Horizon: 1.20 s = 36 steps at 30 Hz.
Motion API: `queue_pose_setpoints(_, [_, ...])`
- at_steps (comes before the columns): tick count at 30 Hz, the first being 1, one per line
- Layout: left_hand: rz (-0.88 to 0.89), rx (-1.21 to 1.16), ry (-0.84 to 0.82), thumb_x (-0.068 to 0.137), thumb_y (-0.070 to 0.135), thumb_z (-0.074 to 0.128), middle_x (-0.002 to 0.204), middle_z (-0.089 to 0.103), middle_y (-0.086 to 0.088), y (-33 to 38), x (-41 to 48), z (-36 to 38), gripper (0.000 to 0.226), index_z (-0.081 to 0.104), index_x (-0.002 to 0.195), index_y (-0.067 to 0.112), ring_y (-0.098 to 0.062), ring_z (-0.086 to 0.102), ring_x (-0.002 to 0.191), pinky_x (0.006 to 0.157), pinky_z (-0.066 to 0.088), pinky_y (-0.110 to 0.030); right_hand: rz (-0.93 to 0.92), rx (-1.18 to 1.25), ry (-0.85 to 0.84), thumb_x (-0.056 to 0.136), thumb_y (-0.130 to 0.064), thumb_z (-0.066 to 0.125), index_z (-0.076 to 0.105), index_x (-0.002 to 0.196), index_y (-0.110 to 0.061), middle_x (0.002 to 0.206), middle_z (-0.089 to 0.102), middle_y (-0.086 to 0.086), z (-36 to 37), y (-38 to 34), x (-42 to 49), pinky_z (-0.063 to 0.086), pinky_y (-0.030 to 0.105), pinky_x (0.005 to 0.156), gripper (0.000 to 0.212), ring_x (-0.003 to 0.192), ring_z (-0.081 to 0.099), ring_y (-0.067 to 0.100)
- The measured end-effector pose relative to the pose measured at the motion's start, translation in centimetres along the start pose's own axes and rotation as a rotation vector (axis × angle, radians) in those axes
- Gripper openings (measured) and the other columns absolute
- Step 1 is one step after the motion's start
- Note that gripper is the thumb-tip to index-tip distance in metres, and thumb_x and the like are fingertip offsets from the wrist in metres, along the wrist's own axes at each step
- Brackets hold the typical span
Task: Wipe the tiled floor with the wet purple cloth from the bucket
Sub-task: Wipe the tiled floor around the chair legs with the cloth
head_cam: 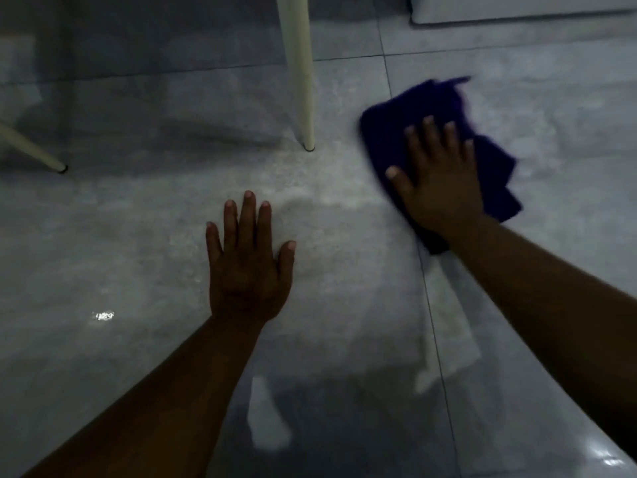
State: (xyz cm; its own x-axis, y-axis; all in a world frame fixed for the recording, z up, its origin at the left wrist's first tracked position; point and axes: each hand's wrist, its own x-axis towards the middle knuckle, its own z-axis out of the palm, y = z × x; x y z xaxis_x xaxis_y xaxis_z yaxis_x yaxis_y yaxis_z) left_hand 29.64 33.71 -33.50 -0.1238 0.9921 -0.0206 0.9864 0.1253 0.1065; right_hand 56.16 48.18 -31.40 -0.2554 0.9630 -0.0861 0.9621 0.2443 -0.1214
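The purple cloth (396, 132) lies crumpled on the grey tiled floor (138, 236) at the upper right. My right hand (437, 177) presses flat on top of it, fingers spread, covering its middle. My left hand (248, 263) rests flat on the bare floor at the centre, fingers apart, holding nothing. The floor shines with wet patches near me. No bucket is in view.
A cream furniture leg (300, 74) stands on the floor just left of the cloth. Another slanted leg (31, 150) touches down at the far left. A pale furniture base (517, 8) runs along the top right. Grout lines cross the tiles.
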Motion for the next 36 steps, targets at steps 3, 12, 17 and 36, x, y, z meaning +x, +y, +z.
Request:
queue_pose_setpoints(3, [-0.016, -0.020, -0.012, 0.097, 0.052, 0.020, 0.164, 0.016, -0.008, -0.2, 0.2, 0.2, 0.063, 0.020, 0.152, 0.020, -0.029, 0.010, 0.152, 0.120, 0.014, -0.056, -0.500, -0.067, -0.077, 0.096, -0.063, 0.028, 0.027, 0.156, -0.023, 0.166, 0.019, 0.010, 1.0, -2.2, -7.0, 0.013, 0.060, 0.121, 0.072, 0.153, 0.012, 0.039])
queue_pose_setpoints(12, [0.001, 0.017, -0.059, 0.097, 0.056, 0.020, 0.164, 0.011, -0.010, 0.0, 0.4, 0.1, 0.068, 0.015, 0.153, 0.018, -0.033, 0.008, 0.151, 0.120, 0.010, -0.057, -0.344, -0.081, -0.097, 0.094, -0.070, 0.025, 0.020, 0.156, -0.025, 0.165, 0.020, 0.008, -0.8, 13.6, -14.6, 0.018, 0.062, 0.119, 0.077, 0.153, 0.014, 0.035])
queue_pose_setpoints(17, [-0.056, -0.005, -0.175, 0.097, 0.054, 0.021, 0.166, 0.001, -0.008, 1.0, 0.3, -1.4, 0.070, 0.009, 0.155, 0.016, -0.032, -0.002, 0.152, 0.121, 0.003, -0.057, -0.016, -0.044, -0.038, 0.092, -0.066, 0.024, 0.020, 0.157, -0.021, 0.166, 0.015, 0.011, -0.4, 7.7, -11.5, 0.012, 0.061, 0.121, 0.079, 0.153, 0.010, 0.038])
queue_pose_setpoints(36, [0.165, -0.043, -0.053, 0.094, 0.055, 0.030, 0.161, 0.023, -0.016, 6.9, 0.6, -0.7, 0.071, 0.030, 0.149, 0.011, -0.035, 0.014, 0.151, 0.119, 0.015, -0.059, -0.383, -0.114, -0.108, 0.093, -0.065, 0.035, 0.023, 0.156, -0.025, 0.165, 0.020, 0.005, -1.2, 15.6, -12.0, 0.016, 0.056, 0.122, 0.075, 0.154, 0.014, 0.032])
